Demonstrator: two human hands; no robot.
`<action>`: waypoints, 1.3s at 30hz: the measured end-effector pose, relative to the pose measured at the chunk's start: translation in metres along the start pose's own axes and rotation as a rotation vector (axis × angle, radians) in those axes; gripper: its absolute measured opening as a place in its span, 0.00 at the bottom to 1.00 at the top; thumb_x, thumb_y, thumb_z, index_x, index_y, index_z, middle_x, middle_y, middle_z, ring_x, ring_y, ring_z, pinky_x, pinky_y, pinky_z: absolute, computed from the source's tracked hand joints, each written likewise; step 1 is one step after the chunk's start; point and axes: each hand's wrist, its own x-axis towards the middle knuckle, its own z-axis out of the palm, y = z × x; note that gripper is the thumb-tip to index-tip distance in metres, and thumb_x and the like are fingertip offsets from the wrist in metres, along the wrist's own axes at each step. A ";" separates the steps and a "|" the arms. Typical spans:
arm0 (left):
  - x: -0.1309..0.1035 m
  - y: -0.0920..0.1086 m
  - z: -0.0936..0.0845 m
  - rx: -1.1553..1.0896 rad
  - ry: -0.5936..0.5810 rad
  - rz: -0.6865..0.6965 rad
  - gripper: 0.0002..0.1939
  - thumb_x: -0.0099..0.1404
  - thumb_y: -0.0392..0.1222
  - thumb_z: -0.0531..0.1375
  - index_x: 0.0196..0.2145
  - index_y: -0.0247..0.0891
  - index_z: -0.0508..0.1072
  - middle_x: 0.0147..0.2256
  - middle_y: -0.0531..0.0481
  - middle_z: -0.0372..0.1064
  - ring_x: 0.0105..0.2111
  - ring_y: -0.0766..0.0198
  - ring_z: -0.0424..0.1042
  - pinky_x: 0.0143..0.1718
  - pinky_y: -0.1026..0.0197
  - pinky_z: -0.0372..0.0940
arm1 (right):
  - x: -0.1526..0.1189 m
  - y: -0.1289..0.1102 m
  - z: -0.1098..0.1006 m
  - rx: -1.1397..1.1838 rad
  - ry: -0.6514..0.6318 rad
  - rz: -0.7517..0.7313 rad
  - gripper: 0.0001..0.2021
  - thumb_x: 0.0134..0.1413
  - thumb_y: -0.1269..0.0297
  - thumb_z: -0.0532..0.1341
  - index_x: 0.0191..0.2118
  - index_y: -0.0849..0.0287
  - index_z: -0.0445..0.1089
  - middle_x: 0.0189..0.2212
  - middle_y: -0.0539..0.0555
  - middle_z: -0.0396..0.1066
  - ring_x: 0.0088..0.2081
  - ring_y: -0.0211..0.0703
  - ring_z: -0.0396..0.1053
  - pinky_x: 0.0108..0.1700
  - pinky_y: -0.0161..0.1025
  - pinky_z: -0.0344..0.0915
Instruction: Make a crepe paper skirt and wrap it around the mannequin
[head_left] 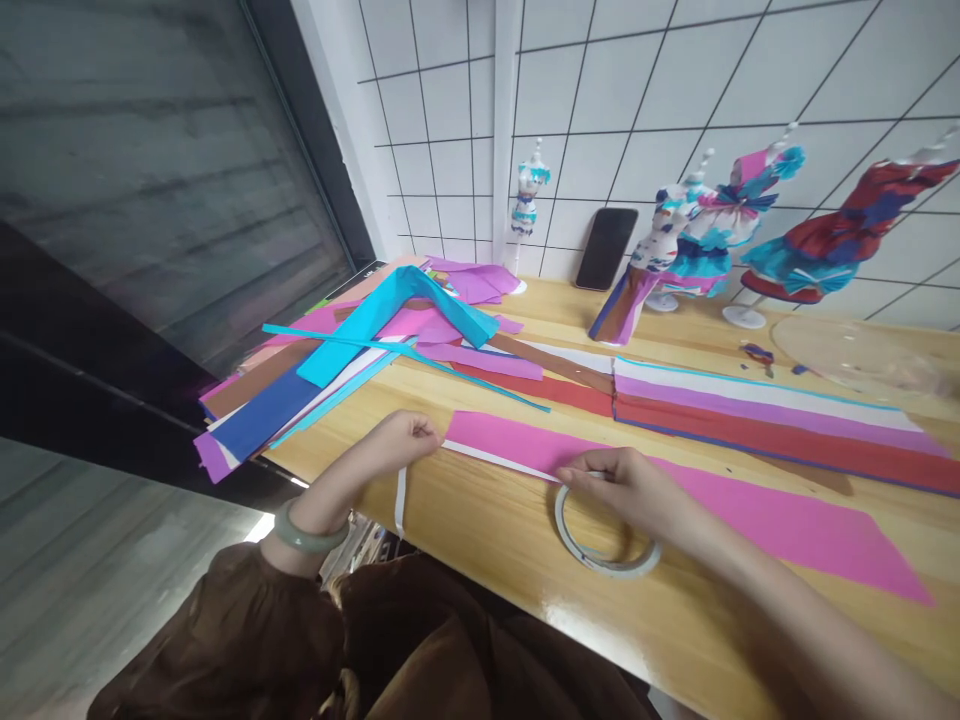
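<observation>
A long pink paper strip (780, 515) lies on the wooden table. White tape (499, 459) runs along its near edge at the left end, between my two hands. My left hand (412, 438) is closed in a pinch on the tape at the strip's left corner, and a loose white tail (400, 500) hangs below it. Closed around the tape near the roll is my right hand (607, 480). The tape roll (600, 565) hangs under my right fingers, tilted over the table.
Coloured paper strips (262, 410) are heaped at the left. Behind the pink strip lies a joined striped band (750, 410). A phone (607, 248) leans on the tiled wall beside small dressed mannequins (701, 240). The table's front edge is close to my body.
</observation>
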 end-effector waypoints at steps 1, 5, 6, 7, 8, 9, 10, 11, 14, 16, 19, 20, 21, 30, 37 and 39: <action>0.001 0.000 0.000 0.007 0.000 -0.007 0.11 0.50 0.45 0.56 0.25 0.34 0.70 0.21 0.53 0.64 0.23 0.67 0.62 0.24 0.65 0.56 | 0.002 0.003 0.000 0.025 0.009 0.020 0.20 0.52 0.49 0.53 0.25 0.61 0.69 0.19 0.48 0.62 0.20 0.33 0.56 0.22 0.32 0.53; 0.004 0.002 0.000 0.010 0.003 -0.051 0.11 0.48 0.45 0.57 0.24 0.34 0.70 0.18 0.54 0.62 0.20 0.67 0.61 0.21 0.66 0.54 | 0.003 0.009 0.002 0.060 0.017 0.081 0.21 0.49 0.47 0.54 0.24 0.62 0.69 0.15 0.46 0.56 0.18 0.31 0.50 0.19 0.32 0.48; 0.005 0.003 0.000 0.012 0.005 -0.060 0.10 0.48 0.45 0.57 0.23 0.34 0.70 0.18 0.54 0.61 0.20 0.67 0.60 0.20 0.66 0.53 | 0.002 0.008 0.002 0.062 0.015 0.082 0.21 0.49 0.47 0.54 0.24 0.62 0.69 0.15 0.47 0.56 0.18 0.31 0.50 0.19 0.32 0.48; 0.005 0.004 0.000 0.015 0.005 -0.064 0.10 0.47 0.45 0.57 0.23 0.34 0.70 0.17 0.54 0.61 0.20 0.67 0.60 0.20 0.66 0.53 | 0.002 0.008 0.002 0.063 0.014 0.078 0.20 0.49 0.47 0.54 0.25 0.62 0.70 0.16 0.47 0.58 0.18 0.32 0.51 0.20 0.32 0.49; 0.005 0.004 0.000 0.020 0.005 -0.062 0.10 0.47 0.45 0.57 0.22 0.35 0.69 0.17 0.55 0.60 0.19 0.67 0.60 0.20 0.66 0.53 | 0.002 0.007 0.002 0.064 0.018 0.074 0.20 0.48 0.48 0.55 0.25 0.62 0.70 0.16 0.48 0.59 0.18 0.32 0.53 0.20 0.32 0.50; 0.005 0.005 0.001 0.027 0.006 -0.058 0.10 0.47 0.45 0.57 0.22 0.35 0.69 0.17 0.55 0.60 0.19 0.67 0.60 0.20 0.66 0.53 | 0.002 0.006 0.002 0.062 0.023 0.070 0.20 0.48 0.48 0.55 0.25 0.61 0.71 0.17 0.48 0.61 0.19 0.33 0.55 0.20 0.32 0.51; 0.005 0.005 0.001 0.034 0.009 -0.053 0.09 0.47 0.45 0.57 0.22 0.35 0.69 0.17 0.55 0.60 0.19 0.67 0.60 0.20 0.66 0.53 | 0.002 0.006 0.002 0.058 0.029 0.068 0.19 0.48 0.48 0.55 0.25 0.61 0.71 0.17 0.49 0.62 0.19 0.34 0.56 0.20 0.32 0.52; 0.004 0.004 0.001 0.041 0.015 -0.048 0.09 0.47 0.44 0.57 0.22 0.35 0.69 0.17 0.55 0.60 0.19 0.68 0.60 0.20 0.66 0.53 | 0.002 0.005 0.002 0.052 0.037 0.069 0.19 0.48 0.49 0.55 0.26 0.61 0.71 0.18 0.49 0.63 0.20 0.35 0.58 0.20 0.32 0.53; 0.004 0.003 0.001 0.061 0.033 -0.039 0.09 0.46 0.44 0.56 0.21 0.35 0.69 0.17 0.56 0.60 0.20 0.68 0.59 0.20 0.66 0.52 | 0.003 0.005 0.003 0.037 0.043 0.060 0.16 0.48 0.51 0.55 0.29 0.60 0.71 0.21 0.50 0.67 0.22 0.37 0.62 0.22 0.32 0.56; 0.005 0.002 0.001 0.070 0.036 -0.038 0.08 0.46 0.43 0.56 0.21 0.35 0.70 0.17 0.56 0.60 0.20 0.68 0.59 0.20 0.66 0.52 | 0.004 0.004 0.004 0.039 0.038 0.047 0.15 0.49 0.52 0.55 0.30 0.59 0.71 0.24 0.50 0.69 0.25 0.39 0.64 0.25 0.33 0.58; 0.006 0.001 0.001 0.084 0.027 -0.051 0.08 0.45 0.42 0.56 0.21 0.35 0.69 0.17 0.55 0.59 0.20 0.68 0.59 0.20 0.66 0.52 | 0.003 0.002 0.005 0.041 0.026 0.037 0.15 0.50 0.53 0.54 0.29 0.59 0.70 0.25 0.50 0.69 0.27 0.39 0.65 0.29 0.33 0.60; 0.007 0.001 0.001 0.089 0.025 -0.056 0.08 0.45 0.42 0.56 0.21 0.35 0.69 0.17 0.55 0.59 0.20 0.68 0.59 0.20 0.66 0.52 | 0.003 0.001 0.004 0.036 0.023 0.038 0.15 0.51 0.52 0.54 0.29 0.59 0.69 0.25 0.50 0.69 0.27 0.39 0.64 0.30 0.33 0.60; 0.008 0.000 0.001 0.095 0.022 -0.058 0.08 0.45 0.42 0.55 0.21 0.35 0.69 0.17 0.55 0.59 0.20 0.68 0.59 0.20 0.66 0.52 | 0.003 0.000 0.004 0.032 0.018 0.038 0.15 0.51 0.52 0.54 0.29 0.59 0.69 0.25 0.50 0.68 0.27 0.38 0.64 0.30 0.33 0.60; 0.006 0.004 0.000 0.119 0.027 -0.049 0.07 0.44 0.42 0.56 0.19 0.35 0.69 0.17 0.55 0.60 0.20 0.68 0.59 0.20 0.66 0.51 | 0.003 0.000 0.003 0.061 -0.002 0.025 0.18 0.48 0.48 0.55 0.28 0.60 0.71 0.25 0.50 0.69 0.28 0.40 0.65 0.31 0.35 0.62; 0.004 0.009 0.001 0.105 0.054 -0.073 0.06 0.43 0.42 0.56 0.19 0.36 0.68 0.17 0.56 0.59 0.20 0.68 0.59 0.20 0.66 0.51 | 0.003 -0.002 0.003 0.059 -0.013 0.044 0.20 0.48 0.46 0.55 0.28 0.60 0.72 0.26 0.50 0.70 0.28 0.40 0.66 0.31 0.34 0.62; 0.004 0.009 0.001 0.102 0.053 -0.067 0.06 0.44 0.42 0.56 0.19 0.36 0.68 0.17 0.55 0.59 0.20 0.68 0.59 0.20 0.66 0.51 | 0.002 -0.001 0.003 0.063 -0.024 0.035 0.20 0.49 0.47 0.54 0.28 0.60 0.72 0.27 0.50 0.70 0.30 0.41 0.66 0.33 0.35 0.63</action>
